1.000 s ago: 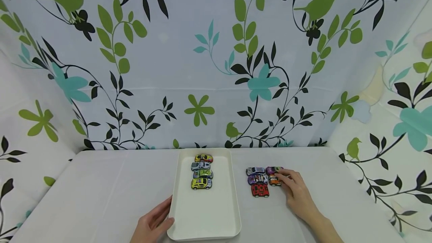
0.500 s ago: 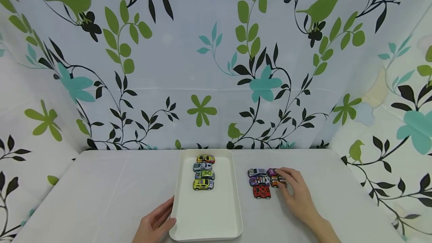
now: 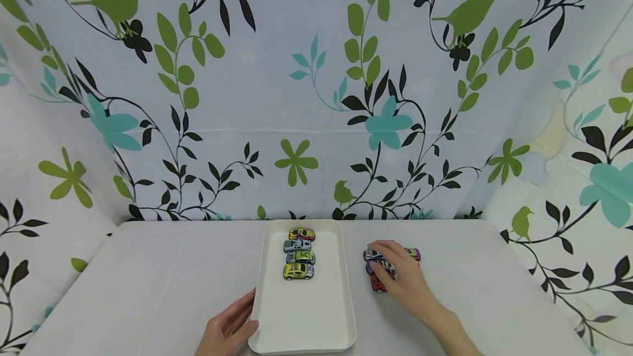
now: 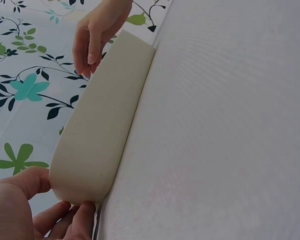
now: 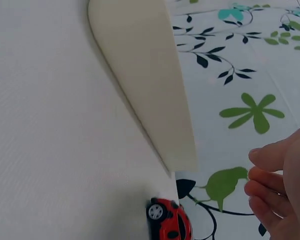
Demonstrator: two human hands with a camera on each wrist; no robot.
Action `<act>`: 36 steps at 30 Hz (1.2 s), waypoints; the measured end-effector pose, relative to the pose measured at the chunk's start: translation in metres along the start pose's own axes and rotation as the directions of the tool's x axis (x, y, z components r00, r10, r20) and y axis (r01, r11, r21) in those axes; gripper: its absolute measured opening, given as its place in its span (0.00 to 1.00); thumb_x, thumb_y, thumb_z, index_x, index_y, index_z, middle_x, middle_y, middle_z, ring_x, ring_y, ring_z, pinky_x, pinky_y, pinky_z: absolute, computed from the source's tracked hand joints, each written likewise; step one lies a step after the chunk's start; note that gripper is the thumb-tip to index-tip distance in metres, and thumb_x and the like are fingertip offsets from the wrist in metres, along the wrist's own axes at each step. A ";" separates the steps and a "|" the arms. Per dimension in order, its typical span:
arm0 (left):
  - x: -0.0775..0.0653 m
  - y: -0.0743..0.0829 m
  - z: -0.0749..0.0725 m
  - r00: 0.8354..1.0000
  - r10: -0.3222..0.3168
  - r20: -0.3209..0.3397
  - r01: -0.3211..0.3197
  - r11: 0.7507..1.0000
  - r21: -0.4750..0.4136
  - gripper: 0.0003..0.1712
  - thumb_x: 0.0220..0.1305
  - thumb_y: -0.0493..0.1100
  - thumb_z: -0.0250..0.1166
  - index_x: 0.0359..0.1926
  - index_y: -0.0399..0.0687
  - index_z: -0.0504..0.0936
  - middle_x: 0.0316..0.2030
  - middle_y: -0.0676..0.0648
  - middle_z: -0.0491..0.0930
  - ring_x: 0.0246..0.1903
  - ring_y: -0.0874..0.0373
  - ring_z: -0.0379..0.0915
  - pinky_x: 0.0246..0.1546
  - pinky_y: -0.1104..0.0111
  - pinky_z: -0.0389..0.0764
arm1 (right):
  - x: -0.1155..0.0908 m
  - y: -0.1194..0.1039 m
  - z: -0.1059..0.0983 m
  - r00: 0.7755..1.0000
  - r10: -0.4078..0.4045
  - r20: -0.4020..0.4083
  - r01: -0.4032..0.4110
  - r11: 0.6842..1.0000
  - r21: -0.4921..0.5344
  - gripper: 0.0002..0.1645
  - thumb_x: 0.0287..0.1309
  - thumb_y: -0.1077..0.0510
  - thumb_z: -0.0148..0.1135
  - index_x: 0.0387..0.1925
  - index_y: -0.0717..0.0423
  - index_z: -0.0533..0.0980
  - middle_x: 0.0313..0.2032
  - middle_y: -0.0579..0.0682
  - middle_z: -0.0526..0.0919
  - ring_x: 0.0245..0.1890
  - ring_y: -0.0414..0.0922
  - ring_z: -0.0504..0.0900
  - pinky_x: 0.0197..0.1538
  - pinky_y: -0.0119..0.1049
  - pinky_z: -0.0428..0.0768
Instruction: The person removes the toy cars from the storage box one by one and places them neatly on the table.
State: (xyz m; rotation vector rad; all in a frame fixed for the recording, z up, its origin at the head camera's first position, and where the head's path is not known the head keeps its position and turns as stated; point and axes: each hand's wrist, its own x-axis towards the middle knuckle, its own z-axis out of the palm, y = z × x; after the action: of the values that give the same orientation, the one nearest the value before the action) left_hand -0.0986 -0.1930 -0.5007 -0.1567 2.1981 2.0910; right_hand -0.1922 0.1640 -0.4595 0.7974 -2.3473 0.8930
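My left hand (image 3: 229, 326) grips the near left edge of a white tray (image 3: 301, 339), as the left wrist view also shows at the tray's corner. Several small toy cars lie in the tray in a column, with a yellow car (image 3: 298, 272) nearest me. To the right of the tray, my right hand (image 3: 407, 282) reaches over a cluster of toy cars, its fingers loosely bent. Below its fingertips are a silver car (image 3: 368, 255) and a red car (image 3: 378, 283); a purple-green car (image 3: 414, 254) shows beyond the knuckles. An orange car is hidden behind the hand.
A white cloth (image 3: 173, 279) covers the table. Patterned fabric with birds and leaves hangs behind (image 3: 257, 70) and along both sides. The tray's raised side wall (image 4: 100, 120) stands between the two hands.
My right hand has moved left from the orange and purple-green cars to over the left column of the cluster, covering the orange car from view. The left hand stays at the tray.
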 end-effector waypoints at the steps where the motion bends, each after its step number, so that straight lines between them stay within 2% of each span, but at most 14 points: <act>1: 0.000 0.000 0.000 1.000 0.001 0.002 -0.001 1.000 -0.003 0.38 0.64 0.41 0.69 0.70 0.31 0.66 0.70 0.32 0.65 0.69 0.37 0.63 0.61 0.66 0.78 | 0.003 -0.004 0.002 1.000 0.007 0.019 -0.007 1.000 -0.001 0.24 0.56 0.66 0.72 0.54 0.51 0.80 0.54 0.45 0.81 0.55 0.46 0.81 0.55 0.41 0.85; 2: 0.000 0.000 0.000 1.000 0.000 0.003 0.000 1.000 -0.005 0.38 0.64 0.41 0.69 0.70 0.31 0.66 0.70 0.32 0.65 0.69 0.37 0.63 0.61 0.66 0.78 | 0.005 -0.007 0.005 0.999 0.016 0.035 -0.016 1.000 -0.003 0.23 0.56 0.65 0.72 0.54 0.51 0.80 0.54 0.44 0.81 0.55 0.45 0.81 0.54 0.45 0.85; 9: -0.001 0.000 -0.002 1.000 0.026 0.014 -0.026 1.000 -0.018 0.38 0.64 0.41 0.69 0.70 0.32 0.66 0.70 0.32 0.65 0.69 0.38 0.62 0.60 0.69 0.78 | 0.026 -0.031 0.025 0.983 0.077 0.168 -0.085 0.996 0.041 0.19 0.60 0.60 0.71 0.54 0.52 0.81 0.54 0.46 0.82 0.57 0.46 0.80 0.58 0.45 0.83; 12: -0.002 0.000 -0.003 0.999 0.027 0.017 -0.027 0.999 -0.016 0.38 0.64 0.42 0.69 0.70 0.31 0.66 0.70 0.32 0.65 0.69 0.37 0.62 0.60 0.69 0.79 | 0.035 -0.039 0.035 0.965 0.089 0.246 -0.105 0.993 0.050 0.19 0.62 0.58 0.69 0.54 0.52 0.81 0.54 0.45 0.81 0.57 0.45 0.80 0.59 0.46 0.82; 20: -0.001 0.001 -0.003 0.999 0.027 0.026 -0.026 0.999 -0.035 0.39 0.64 0.41 0.69 0.70 0.30 0.65 0.70 0.31 0.64 0.70 0.37 0.61 0.60 0.68 0.79 | 0.051 -0.052 0.058 0.899 0.034 0.437 -0.067 0.996 0.060 0.20 0.64 0.59 0.66 0.57 0.58 0.79 0.54 0.48 0.81 0.56 0.47 0.80 0.59 0.46 0.82; 24: -0.001 0.001 -0.002 0.999 0.027 0.031 -0.026 0.999 -0.035 0.38 0.64 0.41 0.68 0.70 0.30 0.65 0.70 0.31 0.64 0.70 0.37 0.61 0.61 0.67 0.78 | 0.051 -0.052 0.066 0.881 0.013 0.473 -0.055 0.996 0.076 0.20 0.62 0.60 0.67 0.56 0.59 0.79 0.53 0.50 0.81 0.55 0.47 0.80 0.60 0.45 0.82; 28: -0.001 0.001 -0.002 0.999 0.019 0.034 -0.018 0.999 -0.033 0.39 0.65 0.42 0.68 0.71 0.30 0.65 0.70 0.31 0.64 0.70 0.37 0.61 0.62 0.66 0.78 | 0.050 -0.052 0.074 0.875 -0.004 0.485 -0.038 0.996 0.076 0.21 0.61 0.60 0.68 0.55 0.60 0.79 0.53 0.51 0.81 0.56 0.47 0.80 0.61 0.43 0.81; 36: 0.000 0.001 -0.004 0.999 0.026 0.047 -0.024 0.999 -0.045 0.39 0.65 0.42 0.68 0.71 0.29 0.64 0.71 0.31 0.63 0.70 0.36 0.59 0.62 0.66 0.77 | 0.049 -0.051 0.087 0.892 -0.037 0.451 0.024 0.999 0.035 0.21 0.58 0.61 0.71 0.53 0.60 0.80 0.51 0.50 0.82 0.54 0.47 0.80 0.60 0.41 0.81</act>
State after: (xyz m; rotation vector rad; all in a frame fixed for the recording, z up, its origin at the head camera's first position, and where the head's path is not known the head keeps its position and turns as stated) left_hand -0.0987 -0.1971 -0.4998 -0.0830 2.1390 2.1344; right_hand -0.2137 0.0539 -0.4653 1.1554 -2.7116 0.7927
